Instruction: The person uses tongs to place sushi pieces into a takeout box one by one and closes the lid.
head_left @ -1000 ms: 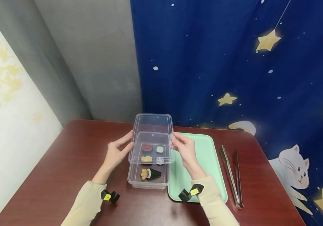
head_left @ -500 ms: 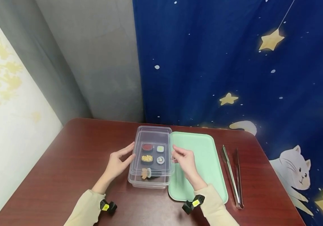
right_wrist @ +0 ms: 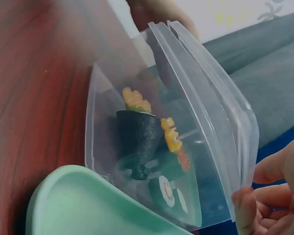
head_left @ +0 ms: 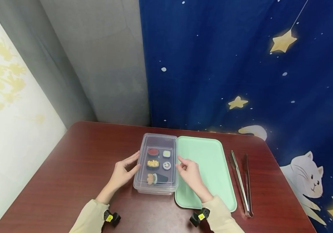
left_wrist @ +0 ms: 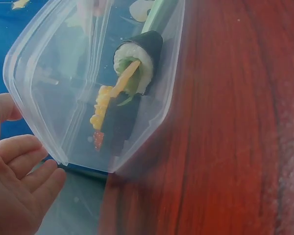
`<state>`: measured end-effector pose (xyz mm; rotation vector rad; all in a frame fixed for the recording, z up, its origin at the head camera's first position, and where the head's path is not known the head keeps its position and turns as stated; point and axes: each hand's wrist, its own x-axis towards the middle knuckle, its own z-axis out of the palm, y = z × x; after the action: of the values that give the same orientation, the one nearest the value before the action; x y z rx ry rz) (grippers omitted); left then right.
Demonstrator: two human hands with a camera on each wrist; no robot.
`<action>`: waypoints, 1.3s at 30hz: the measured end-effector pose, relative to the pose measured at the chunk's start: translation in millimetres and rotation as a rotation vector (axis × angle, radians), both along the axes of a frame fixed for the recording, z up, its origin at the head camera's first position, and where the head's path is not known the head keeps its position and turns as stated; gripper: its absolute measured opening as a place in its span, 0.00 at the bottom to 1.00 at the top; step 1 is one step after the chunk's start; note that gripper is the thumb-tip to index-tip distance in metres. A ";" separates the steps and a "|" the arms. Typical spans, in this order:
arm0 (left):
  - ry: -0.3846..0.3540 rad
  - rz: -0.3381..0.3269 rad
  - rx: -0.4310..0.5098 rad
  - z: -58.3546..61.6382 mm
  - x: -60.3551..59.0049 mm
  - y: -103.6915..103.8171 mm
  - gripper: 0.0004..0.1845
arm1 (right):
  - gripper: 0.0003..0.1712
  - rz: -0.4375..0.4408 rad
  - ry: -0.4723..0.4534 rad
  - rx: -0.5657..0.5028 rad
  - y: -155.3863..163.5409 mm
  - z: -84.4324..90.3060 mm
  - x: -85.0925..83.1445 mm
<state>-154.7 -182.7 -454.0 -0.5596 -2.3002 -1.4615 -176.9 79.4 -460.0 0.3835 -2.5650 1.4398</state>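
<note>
A clear plastic box [head_left: 156, 191] stands on the table, its transparent lid [head_left: 159, 139] lying over its top. Through the plastic show several toy sushi pieces: a dark hand roll [head_left: 161, 178], a corn-topped piece [head_left: 153, 164], a red-topped piece [head_left: 153, 152] and two small white rolls. My left hand [head_left: 122, 172] is at the lid's left edge with fingers and thumb fairly straight, fingertips right at the rim [left_wrist: 36, 122]. At the right edge, my right hand [head_left: 191, 174] pinches the lid's rim between thumb and bent forefinger; its other fingers are curled.
A light green tray [head_left: 205, 161] lies right beside the box, under my right forearm. Metal tongs [head_left: 242, 184] rest farther right on the dark red table [head_left: 96, 155]. Grey and starry blue curtains [head_left: 189, 64] hang behind the table's far edge.
The lid has come down and toward me, from partly covering the box at the far side to lying over all of it. Both hands moved with it.
</note>
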 end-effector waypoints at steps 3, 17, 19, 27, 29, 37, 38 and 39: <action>-0.013 -0.010 0.000 -0.5 1.3 -0.4 0.21 | 0.21 0.018 0.054 0.076 -0.7 0.7 2.8; -0.184 0.005 -0.120 -16.5 -23.0 -20.6 0.17 | 0.22 0.105 -0.046 0.188 8.8 20.6 1.1; -0.240 0.047 -0.167 -7.6 -39.9 -24.5 0.15 | 0.21 0.061 -0.068 0.160 9.8 27.0 -11.7; -0.666 0.046 -0.094 14.2 -116.9 -14.2 0.23 | 0.21 -0.146 -0.293 0.028 -1.5 25.1 -87.3; -0.742 0.023 -0.100 16.0 -126.3 -10.3 0.21 | 0.19 -0.172 -0.351 0.017 -4.9 21.4 -98.8; -0.880 -0.031 -0.066 13.9 -139.5 -9.3 0.13 | 0.22 -0.180 -0.418 0.043 -14.3 13.4 -114.6; -0.890 -0.035 -0.066 13.5 -140.8 -9.6 0.12 | 0.23 -0.179 -0.431 0.032 -14.9 13.6 -114.9; -0.899 -0.033 -0.067 13.7 -141.8 -9.3 0.12 | 0.24 -0.177 -0.441 0.015 -15.4 13.8 -115.0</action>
<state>-296.5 -192.0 -440.3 0.1009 -2.9952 -1.9188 -291.9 64.0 -446.1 -0.1806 -2.8504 1.5828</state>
